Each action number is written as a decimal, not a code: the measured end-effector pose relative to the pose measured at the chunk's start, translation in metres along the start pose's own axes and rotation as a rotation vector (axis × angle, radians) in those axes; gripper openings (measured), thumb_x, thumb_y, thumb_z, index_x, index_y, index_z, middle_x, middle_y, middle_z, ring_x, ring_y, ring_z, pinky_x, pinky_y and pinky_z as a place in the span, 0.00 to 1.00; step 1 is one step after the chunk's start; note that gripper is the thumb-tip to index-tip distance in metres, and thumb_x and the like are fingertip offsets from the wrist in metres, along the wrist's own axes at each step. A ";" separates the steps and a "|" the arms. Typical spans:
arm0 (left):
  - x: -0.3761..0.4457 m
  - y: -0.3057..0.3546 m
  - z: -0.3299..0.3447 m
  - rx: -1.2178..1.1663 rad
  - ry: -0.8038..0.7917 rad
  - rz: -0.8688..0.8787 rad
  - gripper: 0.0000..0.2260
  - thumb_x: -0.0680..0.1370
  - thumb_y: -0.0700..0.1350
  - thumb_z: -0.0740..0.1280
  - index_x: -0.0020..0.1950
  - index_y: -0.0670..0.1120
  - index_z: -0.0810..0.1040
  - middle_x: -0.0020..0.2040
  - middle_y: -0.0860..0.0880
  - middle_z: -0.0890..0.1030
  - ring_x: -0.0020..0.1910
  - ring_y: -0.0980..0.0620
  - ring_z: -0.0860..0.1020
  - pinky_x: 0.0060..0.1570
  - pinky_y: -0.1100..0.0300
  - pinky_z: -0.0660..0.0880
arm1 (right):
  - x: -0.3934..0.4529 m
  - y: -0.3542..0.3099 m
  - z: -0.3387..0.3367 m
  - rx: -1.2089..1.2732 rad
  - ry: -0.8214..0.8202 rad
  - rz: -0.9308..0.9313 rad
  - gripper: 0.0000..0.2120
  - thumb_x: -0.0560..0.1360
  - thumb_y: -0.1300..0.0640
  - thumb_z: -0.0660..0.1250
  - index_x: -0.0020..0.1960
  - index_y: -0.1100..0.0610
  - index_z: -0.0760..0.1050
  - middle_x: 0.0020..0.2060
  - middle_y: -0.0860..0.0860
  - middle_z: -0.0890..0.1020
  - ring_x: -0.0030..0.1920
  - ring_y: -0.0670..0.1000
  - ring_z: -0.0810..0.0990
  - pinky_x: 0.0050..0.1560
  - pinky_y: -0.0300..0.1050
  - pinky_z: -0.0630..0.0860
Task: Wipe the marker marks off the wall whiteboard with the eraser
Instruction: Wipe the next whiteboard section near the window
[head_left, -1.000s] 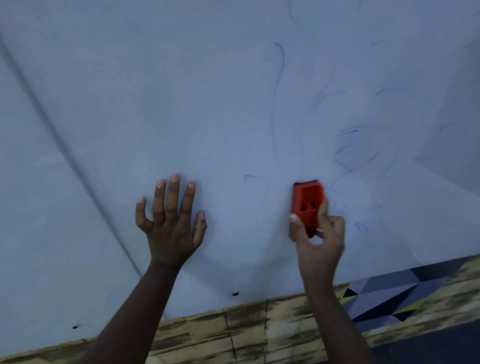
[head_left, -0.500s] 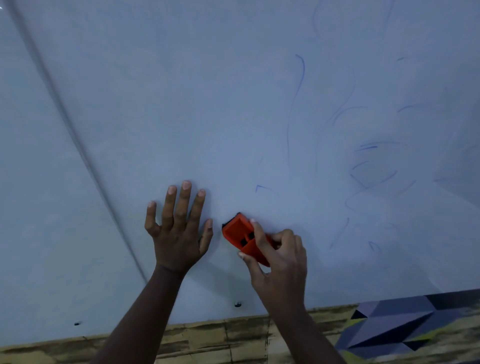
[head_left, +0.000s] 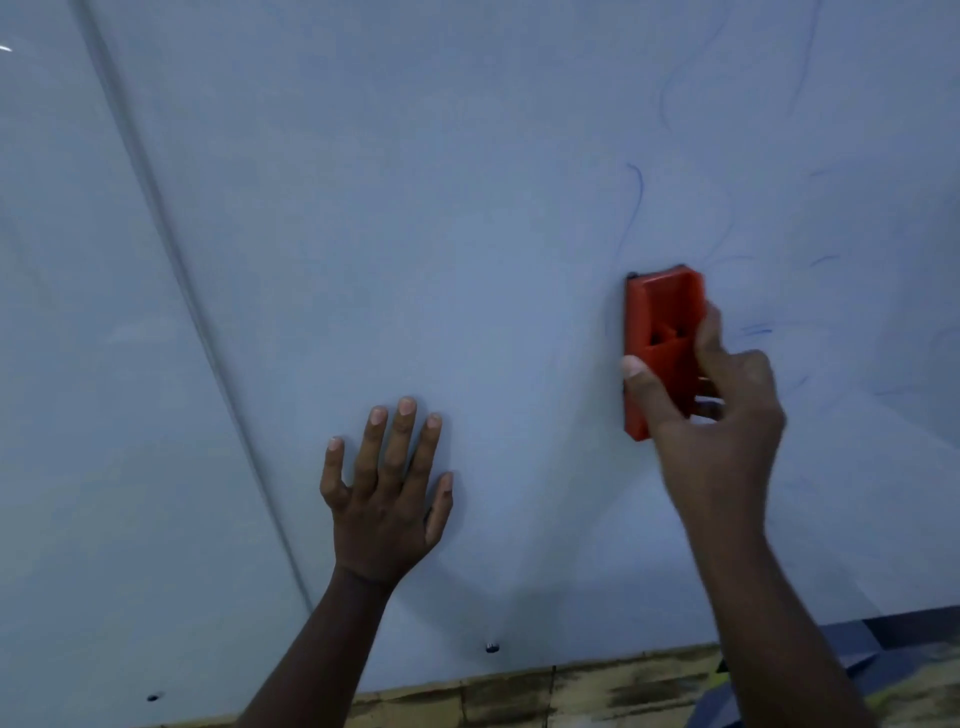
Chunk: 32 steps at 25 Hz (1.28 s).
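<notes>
Head view: the right hand (head_left: 719, 415) gripped the upright eraser (head_left: 660, 343) against the whiteboard (head_left: 415, 208), fingers curled; the left hand (head_left: 387, 493) lay flat, fingers spread.

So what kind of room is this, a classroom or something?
Possibly a classroom or office, though little shows. A large wall whiteboard carries faint blue marker marks, the right hand wipes with an orange eraser, and patterned flooring lies below.

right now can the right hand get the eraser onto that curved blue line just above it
Probably yes. The right hand grips the orange eraser flat on the whiteboard, and the curved blue line sits directly above it with only bare board between.
</notes>
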<state>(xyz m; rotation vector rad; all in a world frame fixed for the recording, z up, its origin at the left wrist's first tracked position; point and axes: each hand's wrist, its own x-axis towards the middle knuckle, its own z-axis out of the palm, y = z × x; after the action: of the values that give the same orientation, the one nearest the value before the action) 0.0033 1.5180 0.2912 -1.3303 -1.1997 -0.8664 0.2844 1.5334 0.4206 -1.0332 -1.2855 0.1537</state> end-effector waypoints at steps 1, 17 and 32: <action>0.000 0.000 0.000 -0.007 -0.001 0.002 0.31 0.84 0.55 0.61 0.86 0.45 0.61 0.87 0.44 0.58 0.86 0.44 0.57 0.83 0.41 0.49 | -0.007 -0.009 0.011 -0.091 -0.021 -0.102 0.33 0.73 0.41 0.75 0.76 0.47 0.72 0.48 0.52 0.71 0.47 0.52 0.77 0.48 0.50 0.79; 0.021 0.000 -0.025 -0.131 -0.048 -0.064 0.29 0.83 0.51 0.66 0.83 0.44 0.67 0.82 0.46 0.66 0.79 0.46 0.68 0.73 0.42 0.62 | -0.005 -0.017 0.005 -0.180 -0.093 -0.164 0.34 0.72 0.37 0.72 0.76 0.42 0.70 0.47 0.50 0.73 0.47 0.54 0.79 0.46 0.54 0.81; 0.251 -0.034 -0.034 -0.062 0.087 -0.159 0.27 0.89 0.52 0.51 0.86 0.42 0.59 0.87 0.42 0.57 0.86 0.43 0.56 0.80 0.36 0.55 | 0.028 -0.051 0.009 -0.480 -0.269 -0.743 0.32 0.73 0.33 0.66 0.73 0.46 0.72 0.44 0.49 0.73 0.41 0.52 0.74 0.33 0.49 0.77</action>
<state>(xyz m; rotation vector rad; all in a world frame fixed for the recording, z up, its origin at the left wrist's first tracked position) 0.0312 1.5240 0.5449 -1.2459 -1.2310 -1.0716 0.2645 1.5268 0.4757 -0.8760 -1.9290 -0.6280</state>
